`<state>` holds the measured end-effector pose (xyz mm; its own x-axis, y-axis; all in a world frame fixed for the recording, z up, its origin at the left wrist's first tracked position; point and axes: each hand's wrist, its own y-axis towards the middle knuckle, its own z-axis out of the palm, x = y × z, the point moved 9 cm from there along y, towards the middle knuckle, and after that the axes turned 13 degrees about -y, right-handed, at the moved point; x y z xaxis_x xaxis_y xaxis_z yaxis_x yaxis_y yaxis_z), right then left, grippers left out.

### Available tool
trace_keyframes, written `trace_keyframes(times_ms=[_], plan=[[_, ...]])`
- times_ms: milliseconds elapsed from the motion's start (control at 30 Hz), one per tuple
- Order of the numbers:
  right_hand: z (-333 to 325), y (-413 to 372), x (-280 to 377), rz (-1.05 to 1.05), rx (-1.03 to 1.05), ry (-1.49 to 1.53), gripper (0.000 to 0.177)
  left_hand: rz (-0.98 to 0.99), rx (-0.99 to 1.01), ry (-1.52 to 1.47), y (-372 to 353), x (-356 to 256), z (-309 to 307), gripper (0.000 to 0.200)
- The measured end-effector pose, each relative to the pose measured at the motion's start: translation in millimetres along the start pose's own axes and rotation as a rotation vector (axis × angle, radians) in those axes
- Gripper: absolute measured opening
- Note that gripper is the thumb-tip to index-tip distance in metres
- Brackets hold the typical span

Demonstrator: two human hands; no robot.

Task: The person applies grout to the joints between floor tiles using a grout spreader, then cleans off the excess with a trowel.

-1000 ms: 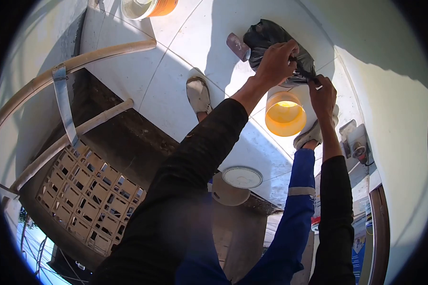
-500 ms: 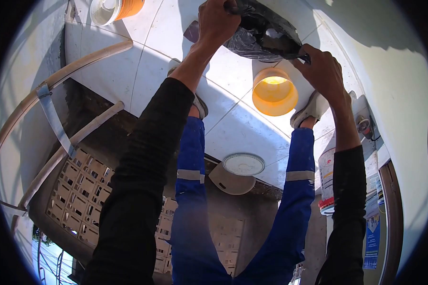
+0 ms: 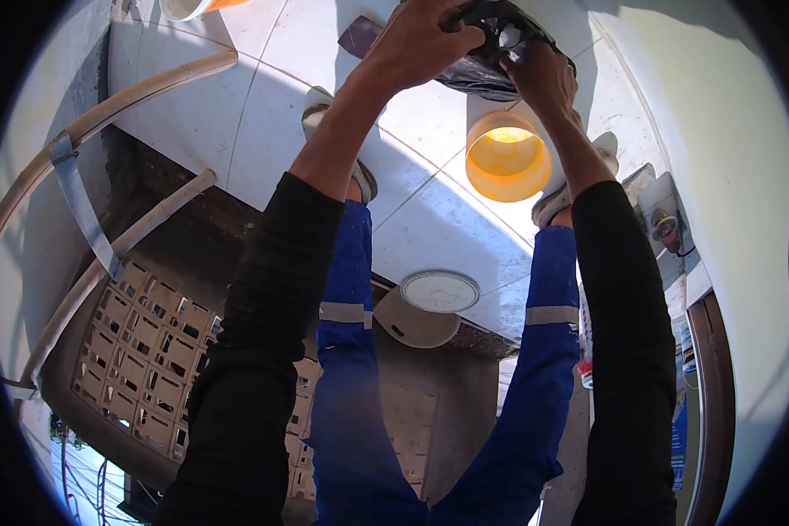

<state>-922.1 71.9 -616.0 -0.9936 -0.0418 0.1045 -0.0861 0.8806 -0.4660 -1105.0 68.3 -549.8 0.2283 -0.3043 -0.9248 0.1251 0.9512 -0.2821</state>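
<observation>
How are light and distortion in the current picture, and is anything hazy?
Head view: hard sunlight and shadow divide the tiled floor, with glow inside the yellow container and glints on the black bag; head view: distortion bends the floor's edge along the wall, corners are black; head view: faint haze over the blue trousers.

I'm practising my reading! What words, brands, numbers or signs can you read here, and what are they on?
I can't read any for sure.
Blue sheet, far right: marks too small to read.
Red-and-white container, partly hidden by a sleeve: too blurred to read.
Black bag: no lettering shows.
</observation>
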Motion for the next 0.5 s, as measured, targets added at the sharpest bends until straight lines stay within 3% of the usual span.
trace_keyframes(times_ms=[67, 167, 333, 400, 433, 500], plan=[[12.7, 2.3, -8.1, 0.005, -0.009, 0.101, 0.028, -0.027, -0.05, 0.637, -5.8, -22.0, 2.7, 0.062], [11.6, -13.4, -8.8, -0.015, 0.014, 0.249, 0.026, 0.098, -0.062, 0.67, -9.3, -12.9, 10.3, 0.067], [7.0, -42.3, -7.5, -0.075, -0.067, 0.265, 0.026, 0.051, -0.082, 0.909, 5.0, 18.5, 22.9, 0.059], [-18.3, -46.0, 1.6, -0.148, -0.37, 0.271, 0.034, 0.042, -0.11, 0.938, 9.5, 30.1, 25.0, 0.055], [-19.4, -40.1, 5.0, -0.147, -0.37, 0.273, 0.034, 0.019, -0.108, 0.968, 11.9, 37.7, 25.0, 0.05], [0.1, -20.7, 9.9, -0.126, -0.149, 0.264, 0.042, -0.013, -0.097, 0.997, 11.2, 48.0, 27.0, 0.046]])
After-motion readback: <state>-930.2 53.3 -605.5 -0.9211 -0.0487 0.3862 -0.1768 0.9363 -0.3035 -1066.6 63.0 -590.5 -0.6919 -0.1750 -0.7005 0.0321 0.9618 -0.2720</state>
